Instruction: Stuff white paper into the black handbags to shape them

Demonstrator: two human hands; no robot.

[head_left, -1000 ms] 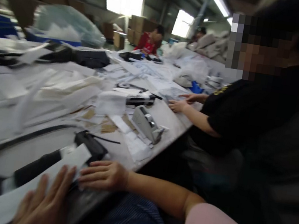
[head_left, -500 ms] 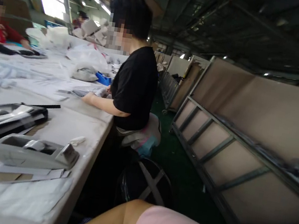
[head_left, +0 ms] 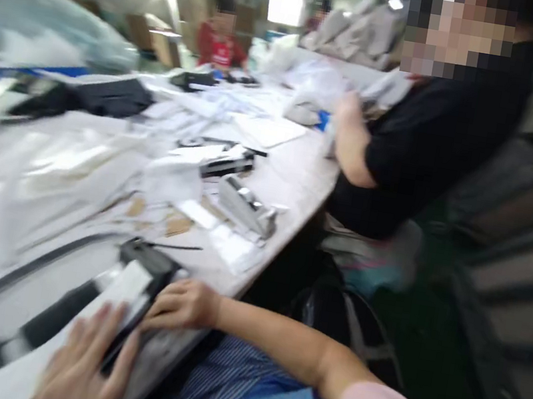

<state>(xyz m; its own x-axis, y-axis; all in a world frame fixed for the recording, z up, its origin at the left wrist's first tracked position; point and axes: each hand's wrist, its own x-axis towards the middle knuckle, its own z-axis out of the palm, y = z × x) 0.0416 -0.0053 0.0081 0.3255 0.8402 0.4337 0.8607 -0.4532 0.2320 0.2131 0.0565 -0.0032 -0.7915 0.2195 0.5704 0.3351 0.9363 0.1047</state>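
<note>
Both flat and spread, left hand [head_left: 84, 359] on white sheet [head_left: 123, 288], right hand [head_left: 182, 304] pressing its corner, blurred.

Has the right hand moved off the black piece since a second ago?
No. The right hand rests at the black piece's end near the table edge, as before.

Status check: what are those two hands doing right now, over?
Left hand flat on white paper strip. Right hand resting on long black flat piece. Grey tape dispenser sits beyond, apart. Blurred, over.
</note>
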